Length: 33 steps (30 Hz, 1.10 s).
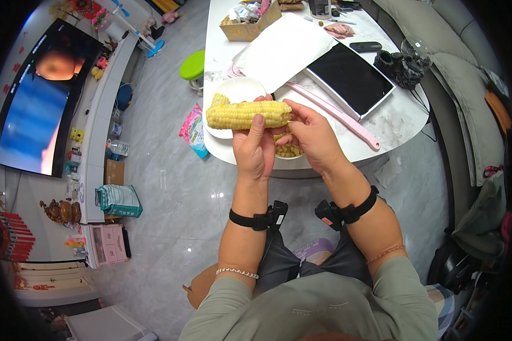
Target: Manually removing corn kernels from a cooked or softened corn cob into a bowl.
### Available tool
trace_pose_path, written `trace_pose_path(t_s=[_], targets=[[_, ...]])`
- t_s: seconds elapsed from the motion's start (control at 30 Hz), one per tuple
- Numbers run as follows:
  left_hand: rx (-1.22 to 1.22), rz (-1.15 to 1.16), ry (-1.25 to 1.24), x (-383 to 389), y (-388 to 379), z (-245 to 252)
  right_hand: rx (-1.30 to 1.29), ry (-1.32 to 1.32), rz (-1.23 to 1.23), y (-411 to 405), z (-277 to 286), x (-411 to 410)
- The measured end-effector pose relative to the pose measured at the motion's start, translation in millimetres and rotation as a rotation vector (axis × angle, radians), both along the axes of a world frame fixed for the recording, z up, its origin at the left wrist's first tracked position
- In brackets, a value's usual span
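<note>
An ear of yellow corn (243, 115) lies level across my left hand (256, 147), whose thumb presses on its near side. At the ear's right end, the thumb and fingers of my right hand (309, 132) grip the cob; some kernels there look gone. Below my hands, partly hidden, is a white bowl (291, 157) of loose corn kernels (286, 150). Behind the ear stands a white plate (241, 86), and another piece of corn (219, 99) shows on it.
On the white marbled table (403, 115) are a pink long-handled tool (337, 115), a tablet-like black panel in a white box (350, 79), white sheet (288, 49) and cardboard box (249, 27). A green stool (193, 65) and colourful packet (194, 132) are left; a grey sofa (456, 81) is right.
</note>
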<state>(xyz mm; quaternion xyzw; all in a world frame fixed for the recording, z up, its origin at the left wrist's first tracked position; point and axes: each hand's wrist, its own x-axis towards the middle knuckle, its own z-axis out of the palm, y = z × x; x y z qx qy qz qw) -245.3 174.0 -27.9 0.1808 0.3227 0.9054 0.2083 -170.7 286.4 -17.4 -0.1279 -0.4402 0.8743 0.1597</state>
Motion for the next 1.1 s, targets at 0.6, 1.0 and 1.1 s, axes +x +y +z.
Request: trace_pose_path(t_s=[0.6, 1.0, 1.1], targets=[[0.006, -0.009, 0.062, 4.3, -1.1, -4.2, -0.212, 0.021, 0.171, 6.5, 0.0, 3.0], [0.070, -0.103, 0.014, -3.1, 0.5, -10.2, -0.191, 0.112, 0.139, 4.3, -3.4, 2.6], [0.041, -0.067, 0.002, -2.0, 0.2, -8.3, -0.205, 0.087, 0.154, 5.2, 3.6, 5.3]])
